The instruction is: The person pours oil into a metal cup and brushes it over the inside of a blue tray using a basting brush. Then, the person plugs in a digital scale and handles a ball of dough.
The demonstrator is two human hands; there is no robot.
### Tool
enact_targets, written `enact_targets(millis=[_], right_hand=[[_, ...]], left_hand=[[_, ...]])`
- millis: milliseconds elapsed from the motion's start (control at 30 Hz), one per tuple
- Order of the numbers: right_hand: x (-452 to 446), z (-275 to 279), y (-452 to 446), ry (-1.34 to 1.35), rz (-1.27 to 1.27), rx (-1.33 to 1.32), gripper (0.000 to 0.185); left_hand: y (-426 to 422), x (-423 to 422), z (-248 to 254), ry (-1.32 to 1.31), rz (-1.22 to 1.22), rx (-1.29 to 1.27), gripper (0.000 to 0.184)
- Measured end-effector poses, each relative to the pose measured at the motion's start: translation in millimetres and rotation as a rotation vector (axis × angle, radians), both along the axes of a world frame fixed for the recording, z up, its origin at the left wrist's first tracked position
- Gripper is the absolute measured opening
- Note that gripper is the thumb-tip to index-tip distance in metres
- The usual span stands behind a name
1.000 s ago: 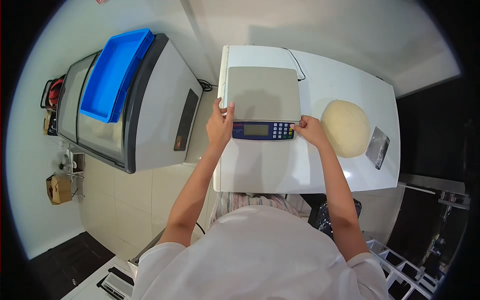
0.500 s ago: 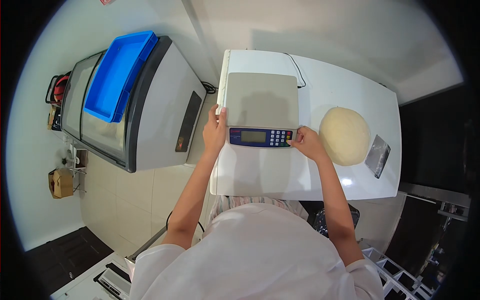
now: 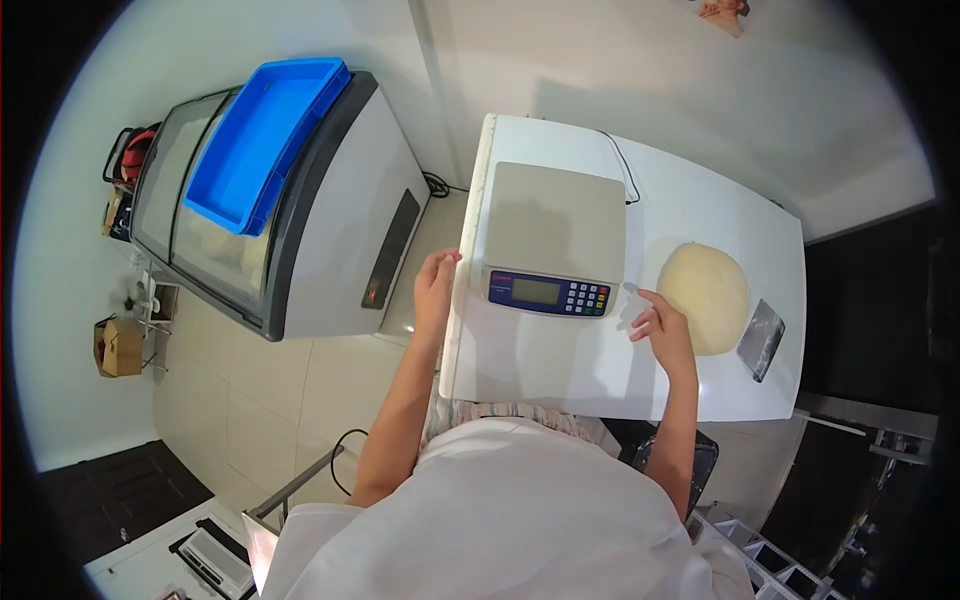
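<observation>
A digital scale (image 3: 555, 225) with a bare beige platform and a blue keypad panel stands on the white table (image 3: 540, 370). Its small display (image 3: 536, 291) is grey, with no digits I can make out. My left hand (image 3: 436, 285) is at the table's left edge, apart from the scale, fingers loosely bent and holding nothing. Between the scale and a large pale ball of dough (image 3: 703, 300) is my right hand (image 3: 664, 328). Its fingers are apart with nothing in them, and they point toward the scale's right front corner without touching it.
Right of the dough lies a flat dough scraper (image 3: 762, 341), whitish with flour. A thin black cable (image 3: 625, 165) runs behind the scale. To the left, a glass-topped chest freezer (image 3: 345, 210) carries a blue tray (image 3: 265, 140). A cardboard box (image 3: 118, 347) is farther left.
My right hand has left the scale's keypad and moved right, its fingers spreading. My left hand has come off the scale's left side. The whole view has shifted slightly.
</observation>
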State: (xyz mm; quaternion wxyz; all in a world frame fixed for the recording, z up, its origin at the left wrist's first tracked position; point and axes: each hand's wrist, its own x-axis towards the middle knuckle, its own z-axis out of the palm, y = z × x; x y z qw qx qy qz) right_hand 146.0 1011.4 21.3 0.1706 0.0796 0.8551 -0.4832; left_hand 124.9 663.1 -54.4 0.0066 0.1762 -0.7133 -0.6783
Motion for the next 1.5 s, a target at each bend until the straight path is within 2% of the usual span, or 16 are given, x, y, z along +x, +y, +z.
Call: enact_targets(millis=[167, 267, 433, 567, 633, 733, 800, 867, 900, 1000, 1133, 1300, 1500], right_hand=[[18, 15, -36, 0.246, -0.003, 0.017, 0.050], [23, 6, -77, 0.511, -0.149, -0.048, 0.053], [27, 7, -169, 0.606, -0.348, -0.123, 0.050], [41, 6, -227, 0.583, -0.435, -0.134, 0.043], [47, -5, -254, 0.561, -0.402, -0.257, 0.036], [53, -16, -308, 0.406, -0.338, -0.432, 0.025], [52, 2, -355, 0.193, -0.339, -0.525, 0.040], [45, 12, -392, -0.010, -0.404, -0.777, 0.056], [42, 15, -399, -0.006, -0.397, -0.775, 0.056], [32, 21, -419, -0.056, -0.294, -1.071, 0.059], [29, 13, -429, -0.130, -0.140, -1.090, 0.063], [27, 17, -432, -0.136, -0.122, -1.149, 0.064], [14, 37, -436, -0.140, -0.058, -1.150, 0.066]], left_hand=[[-44, 10, -1, -0.093, -0.070, 0.149, 0.028], [-83, 13, 1, -0.124, -0.195, 0.169, 0.027], [-167, 17, 3, -0.180, -0.389, 0.174, 0.028], [-225, 21, 5, -0.225, -0.467, 0.117, 0.030], [-235, 16, 11, -0.228, -0.503, 0.098, 0.030], [-219, 20, 42, 0.014, -0.613, 0.190, 0.032], [-201, 28, 76, 0.071, -0.721, 0.249, 0.038], [-187, 36, 85, 0.140, -0.829, 0.208, 0.039], [-186, 39, 89, 0.204, -0.924, 0.160, 0.040], [-198, 40, 103, 0.251, -0.907, 0.044, 0.038], [-214, 40, 116, 0.239, -0.877, 0.010, 0.035], [-223, 37, 110, 0.190, -0.883, -0.013, 0.034], [-224, 28, 131, 0.229, -0.886, 0.054, 0.037]])
